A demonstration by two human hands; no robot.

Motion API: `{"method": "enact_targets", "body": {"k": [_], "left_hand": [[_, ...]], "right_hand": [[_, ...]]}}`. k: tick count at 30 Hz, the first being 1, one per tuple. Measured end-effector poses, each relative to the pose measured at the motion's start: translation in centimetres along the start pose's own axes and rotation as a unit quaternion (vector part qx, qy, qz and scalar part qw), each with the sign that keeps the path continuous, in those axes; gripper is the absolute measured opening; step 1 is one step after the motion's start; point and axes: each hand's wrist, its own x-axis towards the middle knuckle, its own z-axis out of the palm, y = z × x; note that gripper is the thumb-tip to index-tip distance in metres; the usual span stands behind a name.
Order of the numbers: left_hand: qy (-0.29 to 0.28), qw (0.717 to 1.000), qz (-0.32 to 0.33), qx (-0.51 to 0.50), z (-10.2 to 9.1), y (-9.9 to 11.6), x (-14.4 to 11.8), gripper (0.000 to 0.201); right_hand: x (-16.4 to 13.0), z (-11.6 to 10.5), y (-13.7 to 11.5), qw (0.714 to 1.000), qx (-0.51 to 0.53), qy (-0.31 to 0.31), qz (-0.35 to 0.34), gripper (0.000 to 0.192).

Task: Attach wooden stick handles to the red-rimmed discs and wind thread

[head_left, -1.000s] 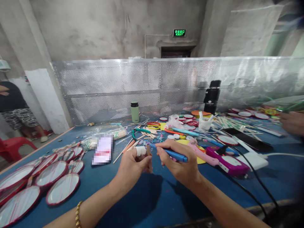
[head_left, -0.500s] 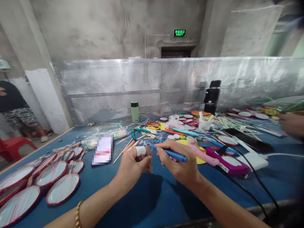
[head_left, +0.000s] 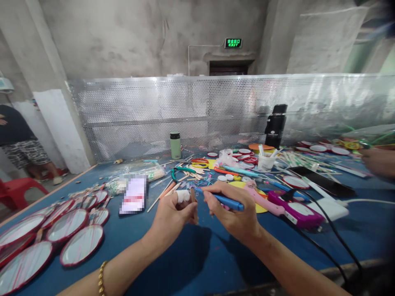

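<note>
Stick (head_left: 194, 204) upright between left hand (head_left: 173, 218) fingers (head_left: 182, 196).

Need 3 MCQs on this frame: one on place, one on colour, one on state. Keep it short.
1. Where does the green bottle stand?
A. by the perforated metal panel
B. beside the round fans
C. on the red chair

2. What colour is the tool in the right hand?
A. green
B. blue
C. yellow

3. What is the left hand doing?
A. lying flat on the table
B. pinching an upright wooden stick
C. holding the phone

Answers:
1 A, the bottle stands on the far table edge against the panel.
2 B, the tool's body is blue.
3 B, the fingers close on the stick, tip upward.
</note>
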Motion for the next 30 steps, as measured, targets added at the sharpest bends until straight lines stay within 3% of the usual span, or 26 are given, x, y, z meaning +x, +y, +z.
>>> {"method": "enact_targets", "body": {"k": [30], "left_hand": [[-0.007,1.000,-0.006,-0.007,0.04,0.05,-0.11,0.018]], "right_hand": [[0.12,0.08,-0.05,1.000,-0.004,-0.003,0.000,0.012]]}}
